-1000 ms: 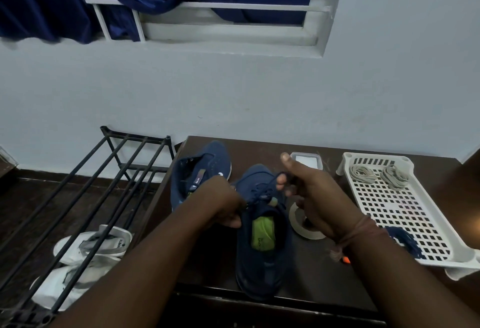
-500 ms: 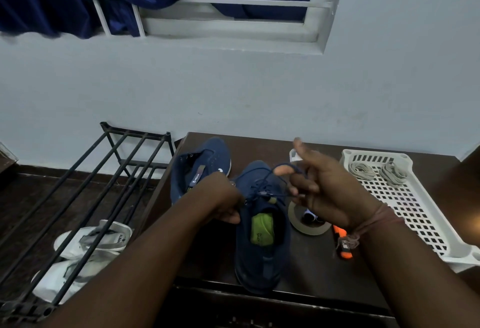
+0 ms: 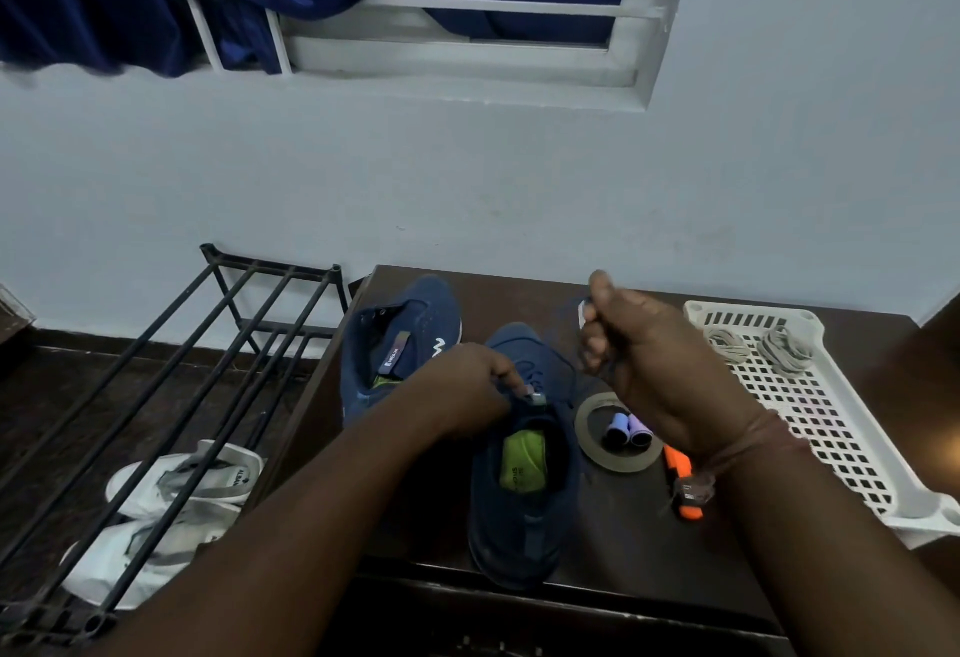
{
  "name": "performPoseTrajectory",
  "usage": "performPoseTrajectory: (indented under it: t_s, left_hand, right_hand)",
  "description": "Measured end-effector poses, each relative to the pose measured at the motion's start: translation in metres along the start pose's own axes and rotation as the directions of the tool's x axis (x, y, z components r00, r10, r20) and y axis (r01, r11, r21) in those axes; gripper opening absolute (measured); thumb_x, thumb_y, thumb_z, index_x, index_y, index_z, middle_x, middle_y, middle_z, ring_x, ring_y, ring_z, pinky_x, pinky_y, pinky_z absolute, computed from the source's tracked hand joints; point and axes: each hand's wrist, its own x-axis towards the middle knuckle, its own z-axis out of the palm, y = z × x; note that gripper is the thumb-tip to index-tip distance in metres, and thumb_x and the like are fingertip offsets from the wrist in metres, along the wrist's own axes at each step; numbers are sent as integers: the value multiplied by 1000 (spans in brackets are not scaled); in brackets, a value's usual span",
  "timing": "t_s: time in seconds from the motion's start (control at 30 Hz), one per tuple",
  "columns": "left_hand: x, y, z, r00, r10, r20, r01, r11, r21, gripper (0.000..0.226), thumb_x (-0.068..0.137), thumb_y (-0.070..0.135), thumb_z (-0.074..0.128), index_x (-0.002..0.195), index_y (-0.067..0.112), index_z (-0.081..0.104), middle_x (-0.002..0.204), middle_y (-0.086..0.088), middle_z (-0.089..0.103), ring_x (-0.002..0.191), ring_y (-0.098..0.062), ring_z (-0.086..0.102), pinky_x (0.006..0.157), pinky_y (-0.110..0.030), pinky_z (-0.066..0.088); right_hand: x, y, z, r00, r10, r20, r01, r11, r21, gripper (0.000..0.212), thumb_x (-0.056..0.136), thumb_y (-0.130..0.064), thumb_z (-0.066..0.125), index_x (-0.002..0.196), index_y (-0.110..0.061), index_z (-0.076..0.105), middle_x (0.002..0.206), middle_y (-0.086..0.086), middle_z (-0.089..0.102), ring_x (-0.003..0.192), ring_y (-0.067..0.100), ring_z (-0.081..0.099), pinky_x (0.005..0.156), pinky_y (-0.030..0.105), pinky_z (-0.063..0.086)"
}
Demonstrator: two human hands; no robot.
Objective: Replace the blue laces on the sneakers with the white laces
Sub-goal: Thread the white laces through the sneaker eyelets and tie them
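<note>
Between both hands, left (image 3: 467, 386) gripping the sneaker (image 3: 524, 469), right (image 3: 644, 360) pinching its blue lace (image 3: 571, 370).

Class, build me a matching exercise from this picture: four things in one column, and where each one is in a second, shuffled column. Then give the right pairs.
Things
1. white laces
2. thread spools
3. white sandals
4. left hand

Places
A. inside the ring of tape on the table
B. at the tongue of the near sneaker
C. under the black rack, on the floor
D. in the far end of the white tray

Pairs: 1-D, 2-A, 3-C, 4-B
</note>
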Motion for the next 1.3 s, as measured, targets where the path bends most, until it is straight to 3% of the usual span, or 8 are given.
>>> performPoseTrajectory:
  t_s: [0.17,0.27,0.5,0.7,0.9,1.1,1.2,1.3]
  left_hand:
    - [17,-8,16,997,9,-74,-7,999,33,17,78,44,60,71,31,50,88,-3,51,79,-24,59,77,-37,54]
    - [3,1,1,996,55,-76,-67,983,-170,23,82,33,65,73,12,59,84,-7,62,70,-23,63,67,-37,55]
    - [-8,14,-26,991,107,-78,-126,581,-804,11,91,23,63,84,18,68,74,5,66,64,-6,61,70,-33,39]
    - [-10,25,-28,972,33,-231,-229,340,-912,11,89,11,66,79,13,63,67,5,63,59,-6,61,48,-17,44]
    - [-7,26,-40,927,22,-375,-370,233,-900,3,83,22,75,81,24,72,81,11,62,82,-10,52,63,-28,31]
    - [-12,17,-62,859,38,-510,-503,-121,-856,3,86,24,71,84,26,69,96,8,63,81,-9,58,67,-25,37]
    - [-2,2,-66,815,-174,-553,-554,50,-831,9,94,20,65,102,22,69,104,6,68,87,-9,61,69,-23,44]
    - [5,-8,-50,859,-274,-432,-227,552,-803,14,91,17,64,104,13,69,90,-9,68,71,-13,59,65,-28,47]
  right_hand:
    - [1,12,12,996,-87,23,88,995,-57,35,91,-40,54,96,-8,68,91,11,71,82,21,63,81,31,50]
    - [3,18,6,994,-97,-48,72,922,-380,36,96,-45,52,99,-15,72,100,7,74,92,24,65,86,34,52]
    - [2,26,3,980,136,-143,-186,880,-438,30,96,0,38,100,-1,68,87,4,61,75,14,52,64,25,41]
    - [-5,24,1,972,213,-101,-230,773,-592,30,92,8,39,102,-3,65,86,15,58,66,23,56,50,28,50]
    - [-13,16,0,976,219,-7,-183,794,-580,34,91,17,37,102,4,66,86,19,63,68,31,63,38,13,42]
    - [-7,25,1,989,64,135,30,800,-599,28,92,9,54,92,-8,76,83,11,75,73,12,71,65,17,51]
    - [1,36,-3,996,-68,60,87,535,-840,18,88,-6,66,97,-19,75,86,-8,71,70,-1,62,68,10,43]
    - [-3,39,-1,993,18,112,98,371,-924,24,86,-14,66,109,-21,71,100,-5,65,86,7,61,79,16,47]
